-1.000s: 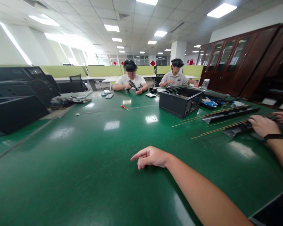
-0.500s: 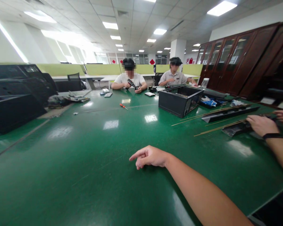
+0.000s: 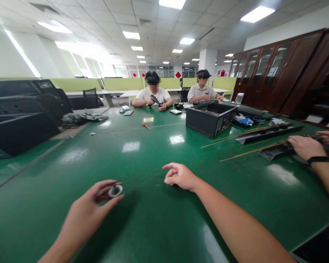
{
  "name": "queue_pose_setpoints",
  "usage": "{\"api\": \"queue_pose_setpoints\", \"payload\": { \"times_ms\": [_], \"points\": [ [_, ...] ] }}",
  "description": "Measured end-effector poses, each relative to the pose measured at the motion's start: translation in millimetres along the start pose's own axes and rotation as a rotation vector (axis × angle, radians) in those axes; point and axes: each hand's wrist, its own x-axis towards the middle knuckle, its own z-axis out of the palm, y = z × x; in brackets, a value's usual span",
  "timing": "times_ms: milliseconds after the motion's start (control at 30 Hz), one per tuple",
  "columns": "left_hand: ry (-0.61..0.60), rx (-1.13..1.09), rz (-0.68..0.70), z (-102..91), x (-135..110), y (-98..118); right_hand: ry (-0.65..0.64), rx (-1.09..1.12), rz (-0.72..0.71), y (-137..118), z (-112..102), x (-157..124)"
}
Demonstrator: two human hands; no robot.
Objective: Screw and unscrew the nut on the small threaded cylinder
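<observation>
Small round part (image 3: 115,190), dark in the middle with a pale rim: pinched between thumb and fingertips of my left hand (image 3: 90,210), held just above the green table (image 3: 142,233) at about 7 o'clock from my right hand.

Right hand (image 3: 181,177): holding nothing, fingers loosely curled, index finger pointing toward 9 o'clock, resting on the table a short way from the part.

Handling note, my judgement: the pinch sits on the rim only, so I would keep the part level and bring the free hand under it before turning it; a light rim grip could let it slip onto the slick surface.

Outward, 2 o'clock: another person's hand (image 3: 305,147) with a dark wristband, resting on a black tray (image 3: 276,150) crossed by thin brass-coloured rods (image 3: 252,152).

1 o'clock: open black computer case (image 3: 210,119).

12 o'clock: red-handled screwdriver (image 3: 146,125) lying alone; beyond it two seated people at the far edge.

10 o'clock: stacked black cases (image 3: 19,117), well apart from my hands.
</observation>
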Motion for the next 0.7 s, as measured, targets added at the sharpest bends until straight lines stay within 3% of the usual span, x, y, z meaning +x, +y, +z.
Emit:
{"api": "queue_pose_setpoints", "payload": {
  "times_ms": [100, 233, 367, 700],
  "points": [
    [-0.182, -0.122, 0.103, 40.9, 24, 17, 0.114, -0.197, -0.112, 2, -5, 0],
    [-0.211, -0.121, 0.243, 81.0, 38, 28, 0.114, -0.401, -0.228, 2, -2, -5],
    [-0.260, -0.088, 0.300, 86.3, 33, 17, 0.110, -0.582, -0.295, 0, 7, -8],
    [-0.228, -0.189, 0.212, 87.7, 25, 11, 0.060, -0.808, -0.405, -6, 17, -13]
  ]
}}
